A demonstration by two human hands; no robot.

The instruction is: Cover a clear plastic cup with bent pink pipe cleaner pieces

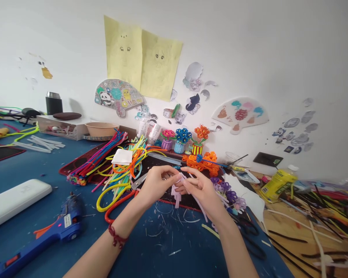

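Close together over the dark mat, my left hand (158,184) and my right hand (204,190) both pinch a lilac pipe cleaner (202,209). Its long tail slants down below my right palm. Shorter lilac pieces (176,197) hang beneath the fingertips; which fingers hold them is partly hidden. Beside my left wrist lie scissors (104,197) with yellow and red handles, their blades reaching behind that hand. Purple pipe-cleaner flowers (230,195) lie just beyond my right hand, and black-handled scissors (251,231) rest near my right forearm.
A blue glue gun (65,227) and a white case (20,202) lie at left. Bundled pipe cleaners (100,156) sit behind my left hand. Orange flowers (207,164) and small potted flowers (183,139) stand at the back. A yellow bottle (278,183) tilts at right.
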